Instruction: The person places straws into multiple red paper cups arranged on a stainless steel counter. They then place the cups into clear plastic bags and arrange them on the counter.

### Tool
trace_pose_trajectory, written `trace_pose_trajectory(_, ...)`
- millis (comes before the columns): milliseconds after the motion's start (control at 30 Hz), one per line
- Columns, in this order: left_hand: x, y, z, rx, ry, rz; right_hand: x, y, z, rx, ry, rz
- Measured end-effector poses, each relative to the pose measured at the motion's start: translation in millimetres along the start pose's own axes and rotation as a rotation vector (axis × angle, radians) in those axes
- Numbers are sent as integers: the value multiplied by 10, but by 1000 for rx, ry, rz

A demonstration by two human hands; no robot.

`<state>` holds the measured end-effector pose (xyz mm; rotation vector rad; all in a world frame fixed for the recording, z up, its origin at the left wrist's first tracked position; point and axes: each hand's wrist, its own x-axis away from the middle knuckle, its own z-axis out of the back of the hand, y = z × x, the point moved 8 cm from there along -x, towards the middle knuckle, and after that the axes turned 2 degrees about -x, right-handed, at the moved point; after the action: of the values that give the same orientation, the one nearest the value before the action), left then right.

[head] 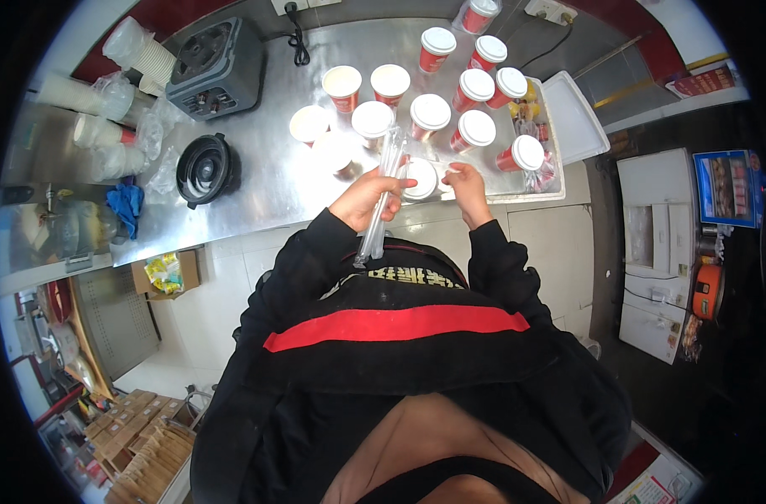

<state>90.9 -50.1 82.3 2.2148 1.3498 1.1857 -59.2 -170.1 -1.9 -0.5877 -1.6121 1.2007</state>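
My left hand [373,196] grips a bundle of long, clear plastic-wrapped sticks [386,170] that look like straws, held upright-slanting above the counter's front edge. My right hand [470,192] has its fingertips pinched on a pale, translucent strip [444,171], too thin to make out well. Between the hands, a white-lidded paper cup [419,179] stands on the steel counter [275,157], partly hidden by fingers and plastic. Beyond it are several red paper cups with white lids [430,113]. To the left, a few cups without white lids [342,88] show pale contents.
A white foam box [553,195] with packaged items stands right, its lid [575,120] leaning outward. At left are a black round pot-like vessel [204,171], a grey appliance [212,69], stacked cups [140,53] and a blue cloth [125,208]. A carton [194,268] sits below the counter.
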Motion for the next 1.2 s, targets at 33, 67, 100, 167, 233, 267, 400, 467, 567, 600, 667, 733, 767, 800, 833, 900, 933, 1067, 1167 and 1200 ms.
trace_pose_trajectory(33,10,-3,19,-8,11,18,7,-118,12,-23,31,87)
trace_pose_trajectory(67,14,-4,28,-11,10,26,20,-255,16,-46,63,174)
trace_pose_trajectory(100,15,1,28,-13,-7,23,55,-424,10,-80,85,295)
trace_pose_trajectory(167,1,-21,45,-8,-18,52,94,-543,-257,50,-79,276)
trace_pose_trajectory(233,-34,-33,18,-36,-76,61,233,-624,-629,293,-268,356)
trace_pose_trajectory(267,-52,-40,16,-57,-81,63,256,-607,-758,277,-267,314)
trace_pose_trajectory(400,-52,11,-17,65,-95,103,348,-844,-789,196,-138,279)
trace_pose_trajectory(467,28,113,-81,152,-142,111,377,-1082,-646,46,-86,200)
trace_pose_trajectory(567,229,418,-257,248,-320,4,486,-1788,-527,-15,-173,309)
trace_pose_trajectory(600,285,526,-276,248,-333,-49,488,-2016,-439,-56,-131,300)
trace_pose_trajectory(667,385,757,-287,216,-347,-204,456,-2572,-328,-124,-123,371)
trace_pose_trajectory(733,418,864,-99,68,-93,-304,397,-3097,-213,-138,-120,462)
trace_pose_trajectory(767,439,908,-16,1,20,-364,365,-3354,-164,-134,-154,536)
trace_pose_trajectory(800,466,912,57,32,102,-404,271,-3536,-96,-128,-144,550)
trace_pose_trajectory(833,464,861,102,55,159,-391,183,-3739,-80,-125,-214,618)
trace_pose_trajectory(900,460,761,197,103,256,-382,-142,-4008,32,-128,-242,619)
trace_pose_trajectory(933,439,719,195,136,259,-401,-329,-4127,116,-126,-216,653)
trace_pose_trajectory(1067,301,546,209,290,370,-416,-1249,-4335,394,-134,-167,680)
trace_pose_trajectory(1167,141,529,146,369,414,-453,-2037,-4244,534,-96,-123,606)
trace_pose_trajectory(1200,83,532,121,387,425,-466,-2285,-4171,594,-85,-82,577)
